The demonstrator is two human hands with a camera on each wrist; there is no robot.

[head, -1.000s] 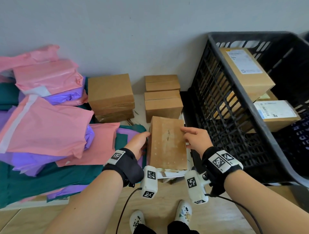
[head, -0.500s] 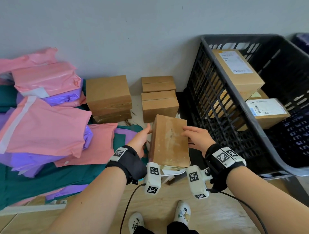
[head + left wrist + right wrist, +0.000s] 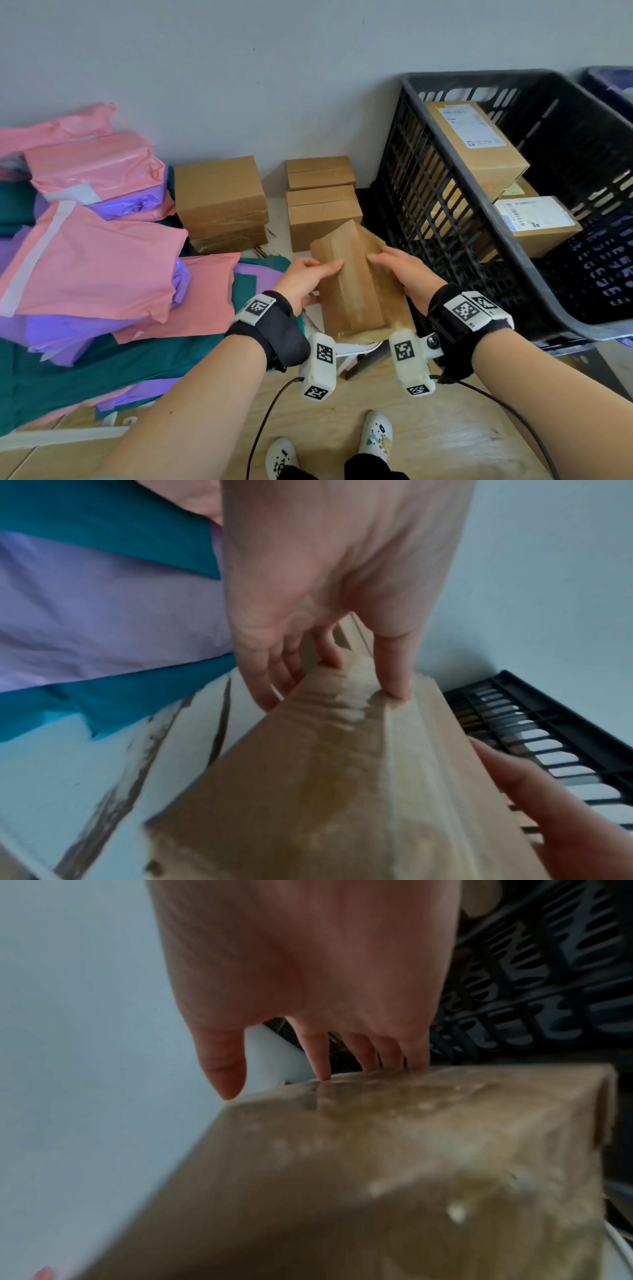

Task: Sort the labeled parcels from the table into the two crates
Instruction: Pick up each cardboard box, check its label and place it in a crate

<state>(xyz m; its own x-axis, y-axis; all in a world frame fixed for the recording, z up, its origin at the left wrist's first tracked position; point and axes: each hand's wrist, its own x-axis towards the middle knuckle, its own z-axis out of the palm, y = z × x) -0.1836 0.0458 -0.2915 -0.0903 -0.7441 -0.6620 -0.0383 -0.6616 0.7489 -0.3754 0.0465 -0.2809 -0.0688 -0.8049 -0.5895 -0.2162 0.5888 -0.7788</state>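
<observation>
A plain brown cardboard box [image 3: 356, 284] with a clear tape strip is tilted between my two hands above the table's near edge. My left hand [image 3: 317, 275] grips its left side; in the left wrist view the thumb [image 3: 394, 680] presses the top edge while the fingers wrap the side of the box [image 3: 342, 791]. My right hand [image 3: 390, 265] grips the right side, and its fingers [image 3: 359, 1053] curl over the far edge of the box [image 3: 377, 1177]. No label shows on the faces in view. The black crate [image 3: 479, 222] stands just to the right.
Two labeled boxes [image 3: 476, 140] [image 3: 534, 222] lie in the black crate. A second, bluish crate [image 3: 613, 85] peeks in at the far right. Three brown boxes [image 3: 219, 202] [image 3: 322, 171] [image 3: 323, 216] stand by the wall. Pink, purple and green mailer bags [image 3: 89, 260] pile up on the left.
Both hands have turned the box about its long axis, so that a taped face and an edge now point up. The left thumb has moved onto the top.
</observation>
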